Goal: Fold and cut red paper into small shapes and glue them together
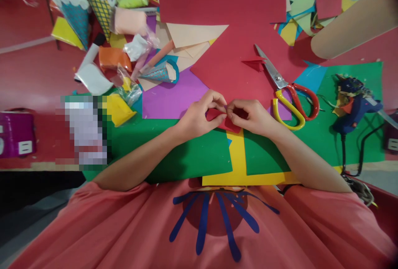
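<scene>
Piece (pixel 230 126), red, sits by green sheet (pixel 186 157) edge, pinched in left hand (pixel 199 116) and right hand (pixel 253 116), both nearly closed. Looks like fold-or-join step; next move probably calls for edges held aligned. Scissors (pixel 277 77) lie nearby.

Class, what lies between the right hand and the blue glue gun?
In the head view, beyond the right hand lie scissors with yellow and red handles, then green sheet, before the blue glue gun.

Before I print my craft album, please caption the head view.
Left hand and right hand pinch a small red piece; scissors lie nearby.
</scene>
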`<state>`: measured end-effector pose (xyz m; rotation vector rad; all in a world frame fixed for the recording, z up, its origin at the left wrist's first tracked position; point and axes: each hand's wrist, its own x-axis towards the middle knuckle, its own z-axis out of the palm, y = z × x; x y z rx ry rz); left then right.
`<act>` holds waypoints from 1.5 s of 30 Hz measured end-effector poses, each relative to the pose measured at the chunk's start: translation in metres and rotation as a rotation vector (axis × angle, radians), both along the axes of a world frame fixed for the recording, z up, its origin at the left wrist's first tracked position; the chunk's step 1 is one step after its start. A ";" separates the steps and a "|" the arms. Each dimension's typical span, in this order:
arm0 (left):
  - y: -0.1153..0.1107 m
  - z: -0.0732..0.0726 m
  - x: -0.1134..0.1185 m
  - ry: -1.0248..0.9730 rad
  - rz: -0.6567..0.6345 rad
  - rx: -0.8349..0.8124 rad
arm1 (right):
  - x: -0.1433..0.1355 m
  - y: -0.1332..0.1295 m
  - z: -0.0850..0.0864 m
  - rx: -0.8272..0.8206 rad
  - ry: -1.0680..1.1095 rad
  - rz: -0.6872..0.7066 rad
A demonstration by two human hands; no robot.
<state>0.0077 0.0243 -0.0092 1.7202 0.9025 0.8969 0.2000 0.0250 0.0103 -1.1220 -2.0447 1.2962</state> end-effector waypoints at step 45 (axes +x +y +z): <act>0.015 -0.006 -0.006 -0.086 0.203 -0.114 | -0.002 0.000 -0.010 -0.171 0.279 -0.322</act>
